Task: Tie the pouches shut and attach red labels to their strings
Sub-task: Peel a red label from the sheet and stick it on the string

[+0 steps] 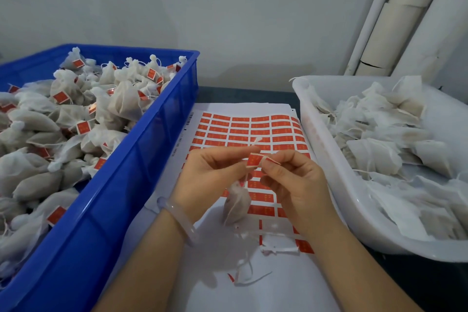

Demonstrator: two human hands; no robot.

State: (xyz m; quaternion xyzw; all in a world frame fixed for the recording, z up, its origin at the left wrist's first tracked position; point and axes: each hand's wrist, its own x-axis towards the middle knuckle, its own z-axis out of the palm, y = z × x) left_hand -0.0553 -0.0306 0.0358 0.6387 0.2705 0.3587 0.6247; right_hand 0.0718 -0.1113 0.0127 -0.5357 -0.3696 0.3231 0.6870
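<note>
A small white pouch [236,204] hangs by its string below my hands, above the sticker sheet [240,132]. My left hand [212,175] pinches the string, whose loose end sticks up past the fingertips. My right hand [291,180] pinches a red label [254,160] that is folded around the string between the two hands. The sheet lies flat on the table and carries several rows of red labels.
A blue crate [141,159] at left is heaped with tied, labelled pouches. A white tub [326,159] at right holds several untied pouches. Peeled backing scraps [276,246] lie on the sheet near my wrists. A wall and pipes stand behind.
</note>
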